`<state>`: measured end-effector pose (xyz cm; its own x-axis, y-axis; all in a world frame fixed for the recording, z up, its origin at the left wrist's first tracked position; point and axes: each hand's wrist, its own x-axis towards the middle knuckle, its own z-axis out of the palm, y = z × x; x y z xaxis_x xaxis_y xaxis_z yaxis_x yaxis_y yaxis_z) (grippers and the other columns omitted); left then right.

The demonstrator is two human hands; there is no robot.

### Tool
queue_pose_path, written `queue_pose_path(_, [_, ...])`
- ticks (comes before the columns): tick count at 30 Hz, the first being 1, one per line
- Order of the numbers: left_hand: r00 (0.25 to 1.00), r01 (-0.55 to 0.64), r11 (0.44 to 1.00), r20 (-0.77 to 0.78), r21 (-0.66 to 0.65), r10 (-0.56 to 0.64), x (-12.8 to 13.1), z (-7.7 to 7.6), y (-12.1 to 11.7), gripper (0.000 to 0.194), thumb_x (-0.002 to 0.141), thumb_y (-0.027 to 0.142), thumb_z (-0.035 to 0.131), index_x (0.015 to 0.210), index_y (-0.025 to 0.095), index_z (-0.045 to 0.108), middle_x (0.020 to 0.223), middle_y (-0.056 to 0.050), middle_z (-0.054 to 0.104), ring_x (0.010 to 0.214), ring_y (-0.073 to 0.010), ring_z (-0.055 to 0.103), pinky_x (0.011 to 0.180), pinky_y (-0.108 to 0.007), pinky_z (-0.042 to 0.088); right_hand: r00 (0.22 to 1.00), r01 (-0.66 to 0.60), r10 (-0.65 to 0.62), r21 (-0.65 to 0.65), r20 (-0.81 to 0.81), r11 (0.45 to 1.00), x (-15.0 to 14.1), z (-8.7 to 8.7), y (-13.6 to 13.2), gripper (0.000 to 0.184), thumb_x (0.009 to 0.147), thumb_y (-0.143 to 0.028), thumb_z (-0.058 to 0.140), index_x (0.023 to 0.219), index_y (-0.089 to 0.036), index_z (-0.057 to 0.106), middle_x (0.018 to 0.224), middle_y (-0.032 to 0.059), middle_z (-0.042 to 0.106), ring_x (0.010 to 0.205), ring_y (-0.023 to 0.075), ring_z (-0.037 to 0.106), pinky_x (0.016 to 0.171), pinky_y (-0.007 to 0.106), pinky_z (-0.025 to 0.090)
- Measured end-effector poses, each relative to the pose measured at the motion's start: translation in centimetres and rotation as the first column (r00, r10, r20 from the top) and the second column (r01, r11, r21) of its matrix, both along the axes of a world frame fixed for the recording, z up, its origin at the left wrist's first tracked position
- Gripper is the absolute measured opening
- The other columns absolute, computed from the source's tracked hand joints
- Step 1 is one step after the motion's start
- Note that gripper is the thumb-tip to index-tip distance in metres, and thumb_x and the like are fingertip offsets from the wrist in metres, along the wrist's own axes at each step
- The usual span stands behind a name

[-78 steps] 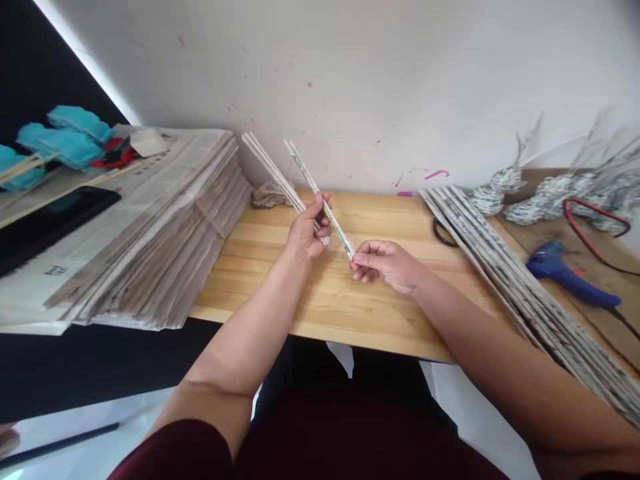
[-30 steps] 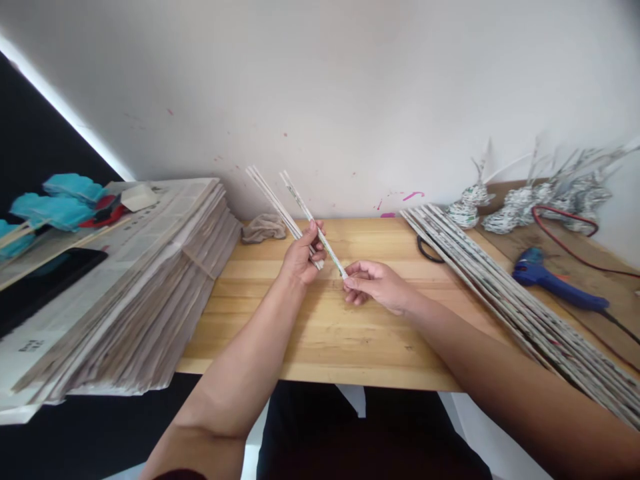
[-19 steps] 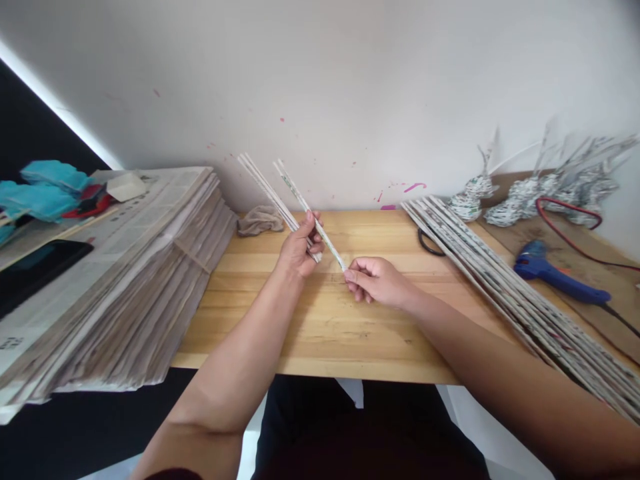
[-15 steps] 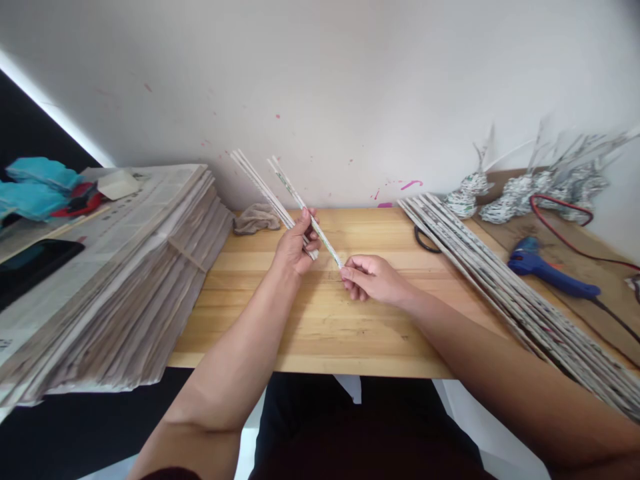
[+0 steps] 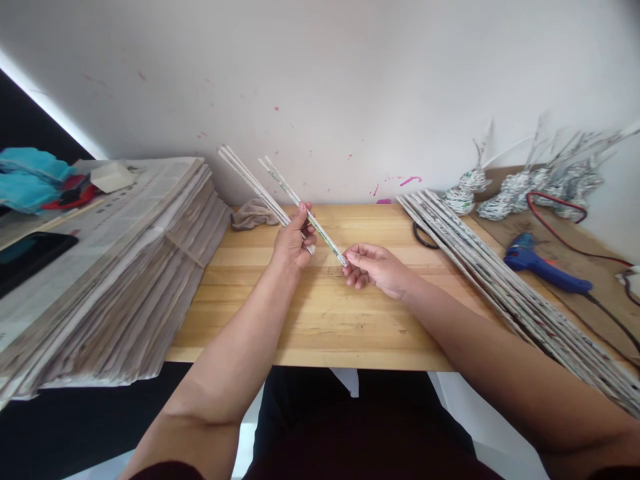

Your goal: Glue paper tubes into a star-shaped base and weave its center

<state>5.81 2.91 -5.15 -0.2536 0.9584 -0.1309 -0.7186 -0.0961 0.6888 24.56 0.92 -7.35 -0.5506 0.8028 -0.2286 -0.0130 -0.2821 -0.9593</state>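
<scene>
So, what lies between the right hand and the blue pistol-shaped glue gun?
Beside the right hand, bare wooden tabletop; then long newsprint rods, in the head view.

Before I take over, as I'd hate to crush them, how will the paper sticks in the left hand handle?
The paper sticks are probably fairly stiff: they jut out past the left hand without sagging. Slim and made of paper, they look light. No band shows around them, so they may slip apart or roll if released.
</scene>
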Motion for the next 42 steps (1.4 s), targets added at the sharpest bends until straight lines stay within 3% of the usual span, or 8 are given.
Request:
queue_pose_path(4, [1.0, -0.019, 1.0, -0.021, 0.001, 0.019, -0.01, -0.14, 0.04, 0.025, 0.067, 0.032, 0.084, 0.08, 0.015, 0.07, 0.065, 0.004, 0.058, 0.043, 0.0001, 0.045, 0.031, -0.011, 0.02, 1.0, -0.007, 0.006, 0.035, 0.016, 0.999, 0.06, 0.12, -0.12, 0.027, 0.081, -0.04, 0.07, 0.085, -0.018, 0.057, 0.072, -0.0005, 0.066, 0.056, 0.0095, 0.064, 0.047, 0.018, 0.049])
queue_pose_path(7, [0.999, -0.033, 0.999, -0.036, 0.009, 0.034, 0.04, -0.23, 0.04, 0.028, 0.064, 0.033, 0.086, 0.079, 0.014, 0.07, 0.065, 0.003, 0.059, 0.043, 0.0003, 0.045, 0.031, -0.011, 0.02, 0.996, 0.008, -0.021, 0.154, 0.083, 0.988, -0.02, 0.12, -0.34, 0.027, 0.079, -0.038, 0.072, 0.091, -0.018, 0.059, 0.074, 0.0003, 0.066, 0.056, 0.0096, 0.063, 0.046, 0.019, 0.049])
queue_pose_path(11, [0.997, -0.034, 0.999, -0.069, 0.03, 0.036, 0.26, -0.2, -0.1, 0.033, 0.06, 0.033, 0.088, 0.079, 0.013, 0.07, 0.065, 0.003, 0.059, 0.044, -0.0004, 0.046, 0.031, -0.011, 0.02, 0.964, 0.02, -0.108, 0.34, 0.243, 0.94, -0.27, 0.04, -0.67, 0.02, 0.081, -0.034, 0.069, 0.087, -0.016, 0.062, 0.073, 0.0019, 0.067, 0.055, 0.0097, 0.061, 0.044, 0.019, 0.046])
queue_pose_path(15, [0.996, -0.039, 0.998, -0.082, 0.039, 0.042, 0.47, -0.15, -0.21, 0.033, 0.059, 0.032, 0.088, 0.079, 0.012, 0.07, 0.064, 0.004, 0.057, 0.044, -0.0002, 0.045, 0.031, -0.01, 0.019, 0.929, -0.021, -0.144, 0.436, 0.342, 0.9, -0.37, 0.04, -0.9, 0.017, 0.084, -0.033, 0.063, 0.08, -0.017, 0.062, 0.065, 0.0009, 0.065, 0.052, 0.0091, 0.059, 0.044, 0.018, 0.043])
queue_pose_path(19, [0.997, -0.041, 0.999, -0.072, -0.002, 0.041, 0.63, -0.13, -0.28, 0.034, 0.059, 0.03, 0.088, 0.077, 0.011, 0.068, 0.063, 0.003, 0.057, 0.043, 0.0002, 0.043, 0.031, -0.01, 0.019, 0.933, -0.041, -0.124, 0.442, 0.338, 0.896, -0.26, -0.17, -0.92, 0.018, 0.084, -0.034, 0.062, 0.079, -0.017, 0.059, 0.064, -0.0002, 0.063, 0.052, 0.0089, 0.059, 0.044, 0.018, 0.042])
queue_pose_path(30, [0.998, 0.027, 0.998, -0.049, 0.055, -0.024, 0.78, 0.04, -0.55, 0.041, 0.054, 0.035, 0.09, 0.079, 0.011, 0.068, 0.067, 0.001, 0.058, 0.045, -0.0003, 0.043, 0.032, -0.011, 0.018, 0.947, -0.101, -0.007, 0.318, 0.321, 0.943, -0.25, -0.05, -0.62, 0.03, 0.084, -0.048, 0.06, 0.085, -0.018, 0.061, 0.08, 0.0027, 0.065, 0.058, 0.0112, 0.062, 0.043, 0.019, 0.042])
queue_pose_path(38, [0.998, 0.048, 0.998, -0.035, 0.029, -0.047, 0.75, 0.36, -0.69, 0.047, 0.047, 0.034, 0.093, 0.077, 0.011, 0.067, 0.065, 0.004, 0.056, 0.043, 0.0003, 0.042, 0.03, -0.009, 0.02, 0.956, -0.119, 0.024, 0.311, 0.292, 0.943, -0.13, -0.45, -0.55, 0.032, 0.085, -0.049, 0.06, 0.084, -0.017, 0.063, 0.073, 0.0013, 0.065, 0.055, 0.0101, 0.061, 0.042, 0.018, 0.041])
queue_pose_path(42, [0.997, 0.032, 0.999, -0.066, 0.026, -0.031, 0.64, 0.45, -0.69, 0.045, 0.049, 0.032, 0.092, 0.077, 0.011, 0.065, 0.062, 0.006, 0.054, 0.043, 0.0002, 0.041, 0.029, -0.009, 0.02, 0.962, -0.099, -0.01, 0.384, 0.273, 0.918, -0.19, -0.51, -0.71, 0.03, 0.086, -0.043, 0.061, 0.075, -0.016, 0.063, 0.069, 0.0001, 0.066, 0.05, 0.0078, 0.06, 0.046, 0.018, 0.044])
